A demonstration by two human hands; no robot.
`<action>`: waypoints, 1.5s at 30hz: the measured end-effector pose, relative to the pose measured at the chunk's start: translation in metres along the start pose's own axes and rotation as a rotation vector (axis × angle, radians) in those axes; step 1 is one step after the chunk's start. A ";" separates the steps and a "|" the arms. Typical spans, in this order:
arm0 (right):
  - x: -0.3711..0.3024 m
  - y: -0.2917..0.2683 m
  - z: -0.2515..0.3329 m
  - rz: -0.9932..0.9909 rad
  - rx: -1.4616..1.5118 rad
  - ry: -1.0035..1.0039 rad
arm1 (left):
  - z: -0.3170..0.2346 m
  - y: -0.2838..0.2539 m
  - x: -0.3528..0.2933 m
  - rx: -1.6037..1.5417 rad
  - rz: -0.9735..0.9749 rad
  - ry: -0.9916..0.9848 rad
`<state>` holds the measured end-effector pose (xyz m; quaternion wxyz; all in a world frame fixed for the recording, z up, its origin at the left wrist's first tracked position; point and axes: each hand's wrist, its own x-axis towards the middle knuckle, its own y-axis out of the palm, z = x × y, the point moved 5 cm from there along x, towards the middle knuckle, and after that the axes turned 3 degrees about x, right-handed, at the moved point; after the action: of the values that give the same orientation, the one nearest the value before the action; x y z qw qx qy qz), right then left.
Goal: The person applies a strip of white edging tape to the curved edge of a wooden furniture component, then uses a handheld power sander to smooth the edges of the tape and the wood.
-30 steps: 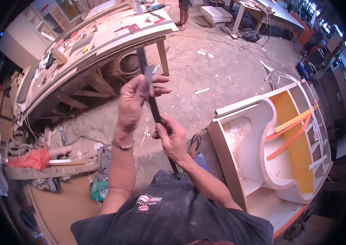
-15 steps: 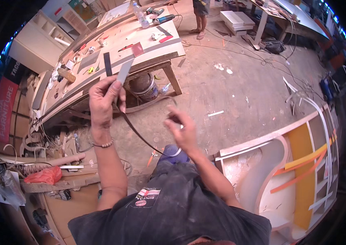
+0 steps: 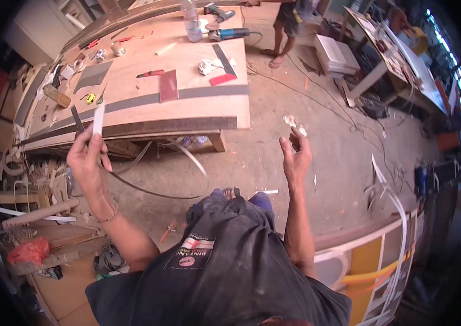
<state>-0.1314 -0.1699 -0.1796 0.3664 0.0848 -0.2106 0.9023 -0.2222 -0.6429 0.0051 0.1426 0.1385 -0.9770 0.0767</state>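
My left hand (image 3: 88,155) is closed around a thin edging strip, held up near the front of the workbench. One pale, flat end (image 3: 98,120) rises above the thumb, and a dark end (image 3: 77,118) sticks up beside it. From under the same hand a long dark strip (image 3: 151,193) hangs in a curve toward my legs. Whether these are all one piece, I cannot tell. Over the floor to the right, my right hand (image 3: 297,155) is raised with its fingers apart and nothing in it.
On the workbench (image 3: 132,100) lie a blue angle grinder (image 3: 228,34), a cordless drill (image 3: 218,12), a plastic bottle (image 3: 191,24), a yellow tape measure (image 3: 89,99) and a maroon sheet (image 3: 168,86). A person's legs (image 3: 285,30) stand beyond it. At lower right is a wooden frame (image 3: 366,239); cables (image 3: 328,103) cross the floor.
My left hand has moved left with the strip, and my right hand has swung out to the right, away from it. The view has shifted, bringing the workbench closer.
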 end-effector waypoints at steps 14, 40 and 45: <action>0.454 0.432 -0.115 0.593 -0.470 -0.860 | 0.059 0.146 -0.016 0.570 -0.361 -0.469; 0.501 0.287 -0.140 1.854 0.119 -0.469 | 0.068 0.513 -0.177 0.377 -0.740 -0.648; 0.500 0.237 -0.174 1.938 0.200 -0.317 | 0.054 0.580 -0.206 0.435 -0.785 -0.759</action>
<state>-0.6552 0.0676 -0.2568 -0.5726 0.0261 -0.1581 0.8040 -0.2163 -0.0510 -0.1713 -0.2311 0.5337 -0.7972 0.1621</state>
